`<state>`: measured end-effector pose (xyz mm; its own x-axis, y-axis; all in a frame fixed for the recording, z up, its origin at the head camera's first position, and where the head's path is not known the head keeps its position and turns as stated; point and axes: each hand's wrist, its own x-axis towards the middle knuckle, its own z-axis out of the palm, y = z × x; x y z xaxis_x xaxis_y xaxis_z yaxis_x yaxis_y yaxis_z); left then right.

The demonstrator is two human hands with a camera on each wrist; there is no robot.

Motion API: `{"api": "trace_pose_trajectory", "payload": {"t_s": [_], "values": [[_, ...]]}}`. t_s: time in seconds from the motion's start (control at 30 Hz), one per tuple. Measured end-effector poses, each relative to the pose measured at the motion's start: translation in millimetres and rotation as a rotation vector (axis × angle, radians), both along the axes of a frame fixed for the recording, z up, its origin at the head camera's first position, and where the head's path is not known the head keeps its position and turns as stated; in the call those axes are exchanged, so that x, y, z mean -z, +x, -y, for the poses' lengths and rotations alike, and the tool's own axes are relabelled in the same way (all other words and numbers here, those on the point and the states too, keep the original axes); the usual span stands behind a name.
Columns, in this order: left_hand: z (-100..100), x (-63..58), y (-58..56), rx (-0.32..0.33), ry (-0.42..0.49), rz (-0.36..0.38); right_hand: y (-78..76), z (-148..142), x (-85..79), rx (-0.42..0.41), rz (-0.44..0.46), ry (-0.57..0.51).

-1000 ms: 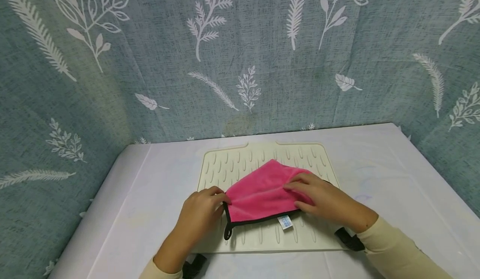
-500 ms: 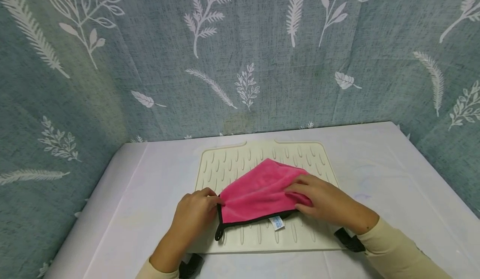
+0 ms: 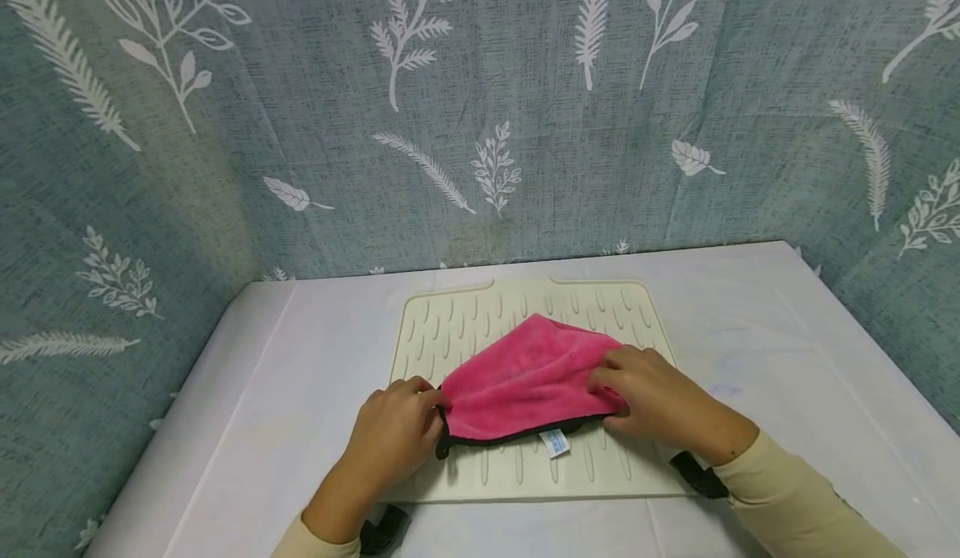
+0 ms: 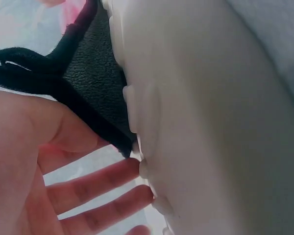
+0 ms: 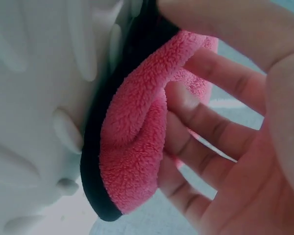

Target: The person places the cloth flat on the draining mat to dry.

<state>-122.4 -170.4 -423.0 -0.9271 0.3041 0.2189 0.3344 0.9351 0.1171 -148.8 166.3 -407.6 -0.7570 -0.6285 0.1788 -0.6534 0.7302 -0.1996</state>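
Note:
A pink plush cloth (image 3: 517,383) with black edging lies folded over the cream ridged mat (image 3: 517,487). My left hand (image 3: 397,424) pinches its left edge between thumb and forefinger. The left wrist view shows the cloth's dark grey underside (image 4: 95,68) and a black hanging loop (image 4: 19,68) just above the thumb. My right hand (image 3: 652,395) grips the cloth's right end. In the right wrist view, the thumb lies at the black edging (image 5: 91,171), with the fingers curled against the pink pile. A white label (image 3: 555,443) pokes out at the near edge.
The mat rests on a table with a white cover (image 3: 315,341). Blue-green fabric with white leaf prints (image 3: 525,149) rises behind the table and at both sides. Dark straps (image 3: 697,475) sit below the wrists.
My left hand has moved slightly left, drawing the cloth's left edge with it. The right hand has shifted a little right, and the near left corner with its loop now lies tucked closer in.

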Motion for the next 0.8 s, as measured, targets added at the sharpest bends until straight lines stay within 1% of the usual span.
{"api": "trace_pose_trajectory", "payload": {"t_s": [0.13,0.2,0.3,0.47,0.63,0.8], "values": [[-1.5,-1.5,-0.3,-0.028,0.004,0.043,0.2,1.1,1.8,0.05,-0.01,0.059],[-2.4,-1.9,-0.3,-0.044,-0.004,0.071,-0.1,0.8,3.9,0.068,-0.022,0.072],[-2.9,-1.8,-0.2,-0.054,-0.021,0.1,-2.4,-0.5,6.8,0.07,-0.05,0.066],[-1.9,-1.3,-0.1,-0.044,-0.035,0.094,-5.7,-2.3,8.5,0.032,-0.076,0.037],[-1.9,-0.5,-0.2,-0.039,-0.046,0.09,-6.0,-3.8,9.1,0.001,-0.075,0.028],[-2.1,0.4,-0.7,-0.043,-0.054,0.089,-6.2,-4.0,9.0,-0.007,-0.068,0.023]]}}
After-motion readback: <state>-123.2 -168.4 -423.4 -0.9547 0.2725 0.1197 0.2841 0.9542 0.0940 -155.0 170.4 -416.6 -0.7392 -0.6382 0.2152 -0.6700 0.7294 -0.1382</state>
